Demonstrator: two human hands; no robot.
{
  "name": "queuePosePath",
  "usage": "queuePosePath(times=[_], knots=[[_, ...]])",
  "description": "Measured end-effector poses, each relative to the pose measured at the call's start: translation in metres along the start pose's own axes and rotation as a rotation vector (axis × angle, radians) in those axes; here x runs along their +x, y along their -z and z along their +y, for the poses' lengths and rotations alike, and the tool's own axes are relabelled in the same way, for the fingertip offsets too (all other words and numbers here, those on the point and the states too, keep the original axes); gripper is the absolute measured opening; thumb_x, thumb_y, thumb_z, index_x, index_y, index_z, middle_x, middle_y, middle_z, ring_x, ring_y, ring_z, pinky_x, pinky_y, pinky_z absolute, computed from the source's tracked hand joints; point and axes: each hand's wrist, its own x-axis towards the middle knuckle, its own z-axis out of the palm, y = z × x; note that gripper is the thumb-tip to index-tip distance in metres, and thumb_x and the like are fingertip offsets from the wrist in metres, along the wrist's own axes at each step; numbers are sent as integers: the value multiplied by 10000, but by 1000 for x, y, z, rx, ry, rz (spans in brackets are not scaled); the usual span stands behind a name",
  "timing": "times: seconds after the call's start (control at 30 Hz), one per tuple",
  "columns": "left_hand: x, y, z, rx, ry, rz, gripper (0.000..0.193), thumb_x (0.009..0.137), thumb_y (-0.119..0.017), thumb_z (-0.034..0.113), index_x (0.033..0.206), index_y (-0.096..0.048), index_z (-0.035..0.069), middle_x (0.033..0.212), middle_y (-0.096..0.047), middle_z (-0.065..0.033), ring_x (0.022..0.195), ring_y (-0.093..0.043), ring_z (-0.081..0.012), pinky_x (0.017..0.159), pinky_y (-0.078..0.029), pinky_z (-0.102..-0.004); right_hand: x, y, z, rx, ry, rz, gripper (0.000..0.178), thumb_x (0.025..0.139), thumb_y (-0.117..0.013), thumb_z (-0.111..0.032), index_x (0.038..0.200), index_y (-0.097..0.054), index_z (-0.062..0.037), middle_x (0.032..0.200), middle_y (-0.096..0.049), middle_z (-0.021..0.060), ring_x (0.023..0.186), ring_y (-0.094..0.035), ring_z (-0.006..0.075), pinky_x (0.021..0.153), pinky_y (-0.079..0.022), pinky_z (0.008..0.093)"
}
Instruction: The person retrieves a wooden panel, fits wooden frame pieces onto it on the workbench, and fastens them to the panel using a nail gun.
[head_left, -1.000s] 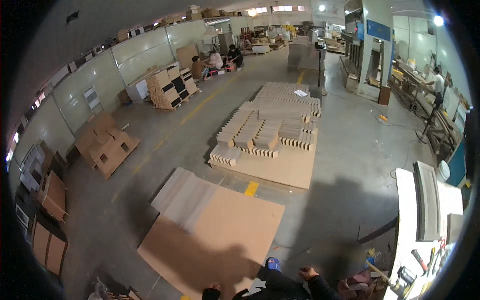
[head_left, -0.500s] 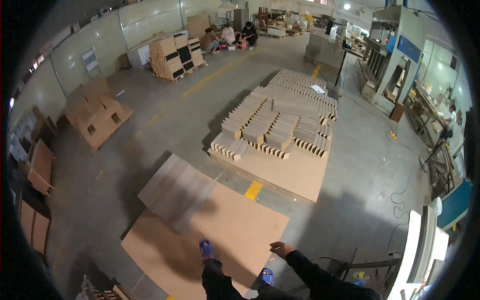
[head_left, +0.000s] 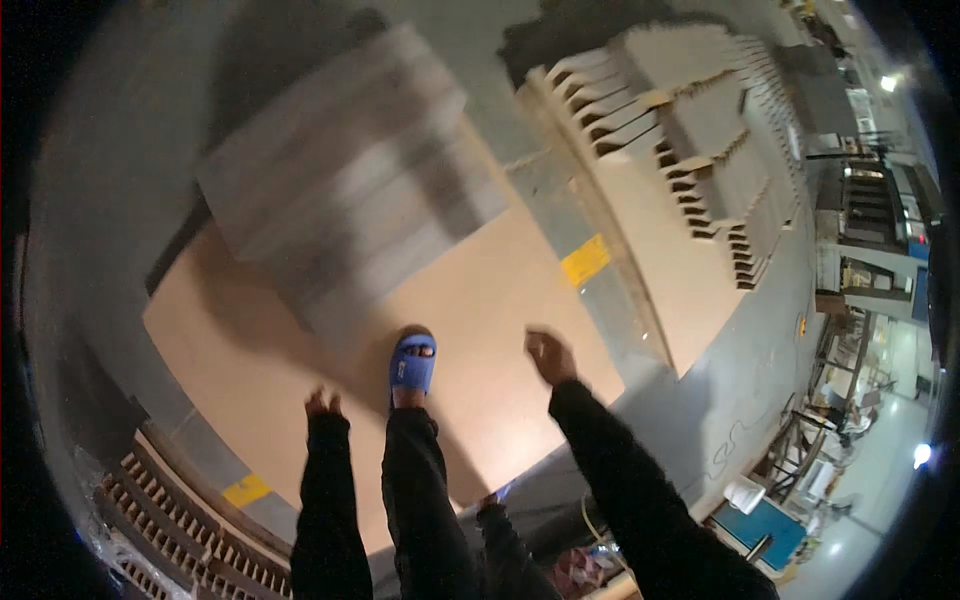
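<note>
My left hand (head_left: 323, 402) hangs over a wide tan board (head_left: 490, 420) on the floor, its short visible fingers apart and nothing in them. Farther right, over the same board, my right hand (head_left: 551, 356) is slightly blurred, its fingers loosely bent and no object showing in it. Neither hand appears to touch anything. A block of grey-brown panels (head_left: 340, 160), smeared by motion, lies on the far left part of the board. Between my hands my foot in a blue slipper (head_left: 412, 365) stands on the board.
To the right, a second tan board (head_left: 690, 290) bears rows of stacked, grey-topped pieces (head_left: 710, 130). Slatted wooden pieces (head_left: 190, 530) lie at the lower left. Yellow floor marks (head_left: 586, 260) show between the boards. A teal-topped surface (head_left: 760, 530) and a cable lie at the right.
The view has tipped down and turned, so the board and panels look larger. My left hand has come into view. My right hand now appears over the board.
</note>
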Motion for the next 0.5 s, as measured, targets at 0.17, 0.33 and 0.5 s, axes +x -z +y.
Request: queuePosePath(times=[0.17,0.33,0.5], knots=[[68,25,131,-648,266,210,683,816,-631,398,1349,-386,47,1339,-396,-235,1243,-379,-382,1023,-338,-452,180,5,30,-402,120,206,540,811,-664,-269,1243,-447,-28,1125,-544,202,1065,-520,342,918,-418,429],[142,60,73,-702,304,232,808,786,-602,536,1346,-370,2,1328,-422,-229,1231,-413,-359,997,-377,-443,289,-42,10,-378,-5,147,521,814,-643,-312,1195,-495,11,1127,-548,259,1071,-506,420,915,-401,482],[117,47,120,-758,356,346,810,768,-638,519,1311,-387,-27,1297,-453,-236,1200,-447,-369,988,-392,-447,313,-22,35,-462,216,1,294,875,-543,-271,1003,-582,-9,840,-611,164,821,-590,286,756,-452,398]])
